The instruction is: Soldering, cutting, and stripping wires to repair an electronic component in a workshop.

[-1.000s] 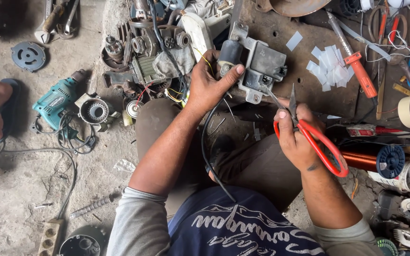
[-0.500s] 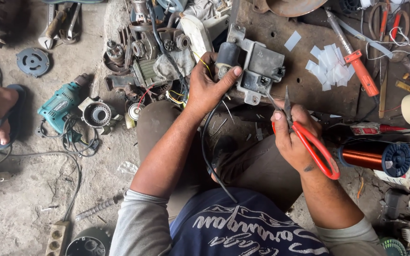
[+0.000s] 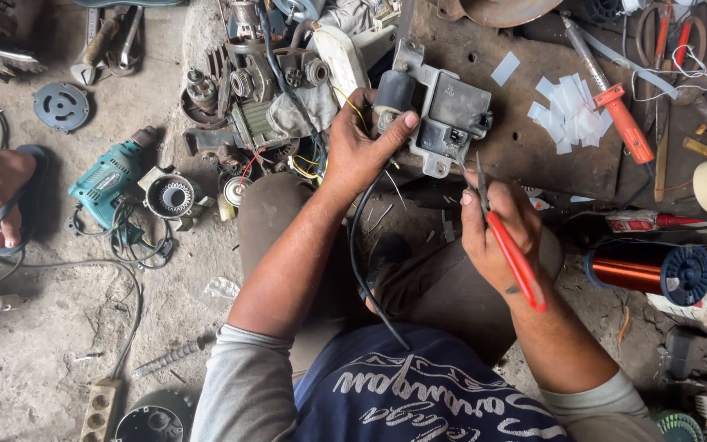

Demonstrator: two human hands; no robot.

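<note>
The motor housing point(image 3: 443, 110) under the left hand point(image 3: 362, 151) looks like dull grey cast metal — matt and grimy. The pliers point(image 3: 505, 237) in the right hand point(image 3: 493, 229) have glossy red plastic grips and dark steel tips. The cable point(image 3: 358, 262) is smooth black rubber. The copper wire spool point(image 3: 640, 274) gleams — the concrete floor point(image 3: 42, 327) is rough, dusty.

Right hand point(image 3: 497, 237) with red-handled pliers point(image 3: 511, 245) now nearer the grey motor part point(image 3: 443, 115).
</note>
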